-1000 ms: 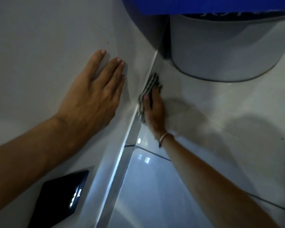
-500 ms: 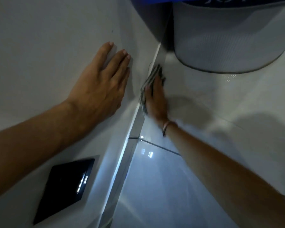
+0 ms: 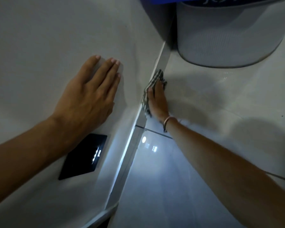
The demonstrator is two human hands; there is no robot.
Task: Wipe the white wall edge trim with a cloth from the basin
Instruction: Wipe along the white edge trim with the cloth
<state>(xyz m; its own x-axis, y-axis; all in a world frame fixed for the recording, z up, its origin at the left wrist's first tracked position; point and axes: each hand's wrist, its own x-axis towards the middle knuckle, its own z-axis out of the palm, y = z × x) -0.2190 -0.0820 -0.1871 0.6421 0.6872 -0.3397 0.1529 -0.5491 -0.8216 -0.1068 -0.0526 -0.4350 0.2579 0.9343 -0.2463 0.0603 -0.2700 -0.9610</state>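
The white edge trim (image 3: 161,58) runs diagonally where the wall meets the glossy floor tiles. My right hand (image 3: 157,99) presses a grey striped cloth (image 3: 152,83) flat against the trim, about midway along it; most of the cloth is hidden under my palm and fingers. A thin bangle sits on that wrist. My left hand (image 3: 89,96) lies flat on the white wall to the left of the trim, fingers spread, holding nothing.
A black wall plate (image 3: 84,157) with a glare spot sits on the wall below my left hand. A large white ribbed container (image 3: 229,38) with a blue top stands on the floor at the trim's far end. Glossy tiles (image 3: 171,186) lie to the right.
My right hand and the cloth have slid back down the trim, toward me, after moving up it half a second ago. My left hand stays planted on the wall.
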